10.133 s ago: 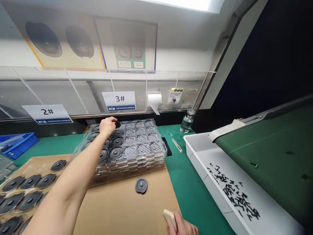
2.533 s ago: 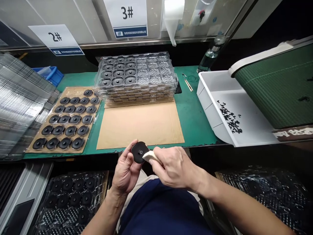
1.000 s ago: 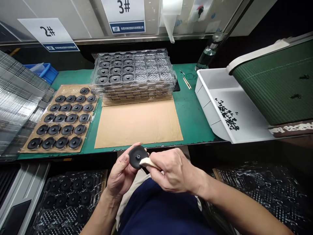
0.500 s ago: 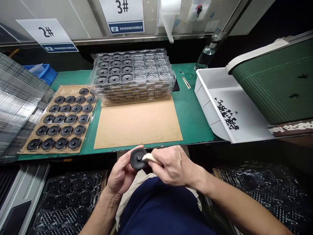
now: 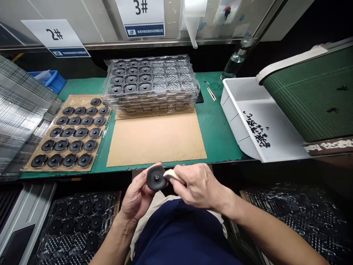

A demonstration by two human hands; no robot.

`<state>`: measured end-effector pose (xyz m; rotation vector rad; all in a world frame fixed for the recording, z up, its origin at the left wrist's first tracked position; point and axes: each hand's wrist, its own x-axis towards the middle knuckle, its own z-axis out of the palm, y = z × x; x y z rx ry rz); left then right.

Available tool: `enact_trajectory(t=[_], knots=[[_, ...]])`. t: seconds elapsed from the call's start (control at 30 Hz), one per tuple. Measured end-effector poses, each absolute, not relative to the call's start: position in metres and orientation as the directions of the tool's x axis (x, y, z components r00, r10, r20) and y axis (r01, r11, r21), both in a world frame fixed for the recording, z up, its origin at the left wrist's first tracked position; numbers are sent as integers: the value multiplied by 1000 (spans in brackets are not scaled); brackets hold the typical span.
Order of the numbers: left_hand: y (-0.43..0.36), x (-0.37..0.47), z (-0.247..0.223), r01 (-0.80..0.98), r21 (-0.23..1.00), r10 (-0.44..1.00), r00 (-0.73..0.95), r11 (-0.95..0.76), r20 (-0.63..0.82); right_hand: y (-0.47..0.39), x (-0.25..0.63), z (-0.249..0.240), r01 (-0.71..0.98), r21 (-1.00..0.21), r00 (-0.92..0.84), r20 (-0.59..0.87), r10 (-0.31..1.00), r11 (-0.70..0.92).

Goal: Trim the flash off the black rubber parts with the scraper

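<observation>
A round black disc (image 5: 156,178) with a small raised centre is gripped at its left and lower edge by my left hand (image 5: 136,197), in front of the table's edge. Pinched in my right hand (image 5: 194,186) is a pale cloth (image 5: 173,175), whose tip touches or nearly touches the disc's right rim. Beyond both hands lies a flat cardboard sheet (image 5: 156,141) on the green table. Similar discs fill much of the tray (image 5: 59,152) on the left.
Stacked clear trays (image 5: 154,105) stand behind the cardboard. At the right, a white bin (image 5: 284,127) holds small black pieces beside a green conveyor belt (image 5: 314,95). Tweezers (image 5: 211,94) and a bottle (image 5: 234,60) are at the back. Below the table are more trays (image 5: 75,232).
The cloth in my right hand has shifted slightly right, from the disc's face toward its rim. My left hand still holds the disc in nearly the same spot.
</observation>
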<state>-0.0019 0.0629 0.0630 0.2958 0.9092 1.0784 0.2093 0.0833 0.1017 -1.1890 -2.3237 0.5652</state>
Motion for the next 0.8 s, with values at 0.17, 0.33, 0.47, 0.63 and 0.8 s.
enact_trajectory(t=[0.17,0.33,0.47,0.63,0.8], knots=[[62,1,65,-653,616,868,137,441,-477,84,209,103,654,-520,-509,235,828,550],[60,0,63,-637,605,857,185,477,-481,86,209,101,679,-485,-508,232,830,551],[58,-2,60,-594,603,834,246,533,-495,87,209,100,665,-464,-527,264,808,585],[58,-5,57,-527,614,807,333,588,-487,88,212,100,644,-431,-588,250,769,632],[58,-5,52,-508,593,781,382,625,-495,90,213,104,615,-388,-678,183,711,686]])
